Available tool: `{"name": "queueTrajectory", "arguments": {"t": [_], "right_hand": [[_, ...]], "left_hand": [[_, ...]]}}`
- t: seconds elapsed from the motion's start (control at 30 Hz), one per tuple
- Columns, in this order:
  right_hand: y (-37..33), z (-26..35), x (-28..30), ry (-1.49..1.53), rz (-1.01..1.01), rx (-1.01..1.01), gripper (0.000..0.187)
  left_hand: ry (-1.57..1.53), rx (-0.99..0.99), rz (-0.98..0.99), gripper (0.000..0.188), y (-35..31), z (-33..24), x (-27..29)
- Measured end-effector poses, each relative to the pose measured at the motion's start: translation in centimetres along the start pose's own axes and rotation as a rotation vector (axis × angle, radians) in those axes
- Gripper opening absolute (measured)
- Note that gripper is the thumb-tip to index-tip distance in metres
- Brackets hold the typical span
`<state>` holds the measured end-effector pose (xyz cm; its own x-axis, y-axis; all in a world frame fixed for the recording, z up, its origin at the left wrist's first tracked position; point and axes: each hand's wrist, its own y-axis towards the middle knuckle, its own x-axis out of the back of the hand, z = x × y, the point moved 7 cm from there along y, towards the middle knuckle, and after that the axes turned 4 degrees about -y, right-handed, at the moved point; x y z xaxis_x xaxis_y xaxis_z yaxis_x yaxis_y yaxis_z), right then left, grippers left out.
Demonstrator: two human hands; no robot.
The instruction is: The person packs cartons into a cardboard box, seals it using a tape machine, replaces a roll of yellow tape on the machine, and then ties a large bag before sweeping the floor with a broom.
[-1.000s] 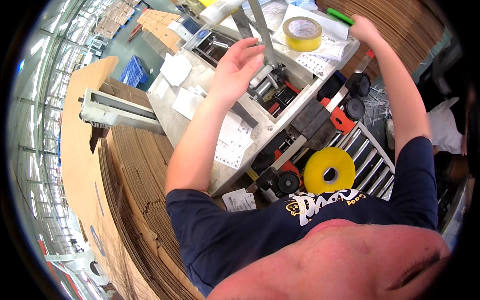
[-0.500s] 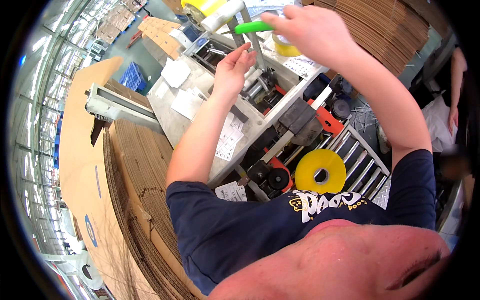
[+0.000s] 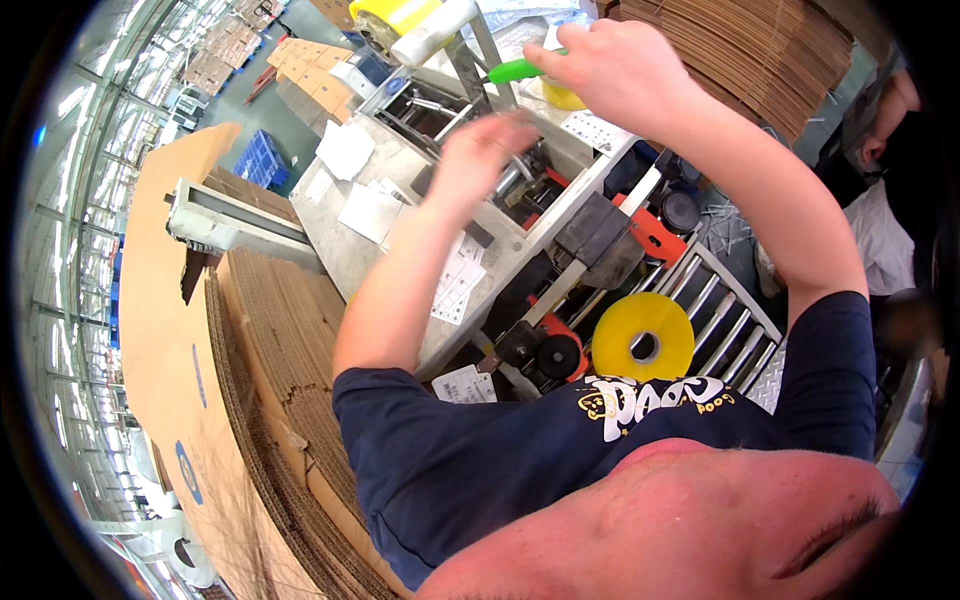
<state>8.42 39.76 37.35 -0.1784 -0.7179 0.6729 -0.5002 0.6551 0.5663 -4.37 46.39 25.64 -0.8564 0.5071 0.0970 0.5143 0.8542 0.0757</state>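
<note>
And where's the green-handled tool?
In the head view, the green-handled tool is at upper centre, held in the right hand, above the blurred left hand.

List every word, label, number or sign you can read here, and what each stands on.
Navy T-shirt: bold white and smaller yellow lettering, wording not copied here.
Loose papers on the bench: dark print, too small to read.
White label between bench and T-shirt: dark print, too small.
Cardboard sheet, left: blue oval mark, no legible words.
</note>
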Motion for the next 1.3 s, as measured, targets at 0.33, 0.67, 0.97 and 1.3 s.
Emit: {"name": "queueTrajectory", "arguments": {"t": [0.33,0.67,0.97,1.3], "right_hand": [[-5.6,-8.9,-5.9,0.158,0.188,-0.36,0.029],[-9.9,-6.2,-21.9,0.317,0.448,-0.476,0.035],[2.9,0.1,-0.8,0.171,-0.421,0.084,0.042],[9.0,0.0,2.3,0.417,-0.637,0.182,0.015]], "left_hand": [[1.46,-0.503,0.732,0.057,-10.9,2.5,-12.5],[0.275,-0.683,-0.503,0.034,-1.3,-16.3,10.2],[-0.377,-0.224,-0.047,0.067,8.9,-8.8,13.6],[-0.417,-0.305,0.124,0.058,10.3,-10.2,11.4]]}}
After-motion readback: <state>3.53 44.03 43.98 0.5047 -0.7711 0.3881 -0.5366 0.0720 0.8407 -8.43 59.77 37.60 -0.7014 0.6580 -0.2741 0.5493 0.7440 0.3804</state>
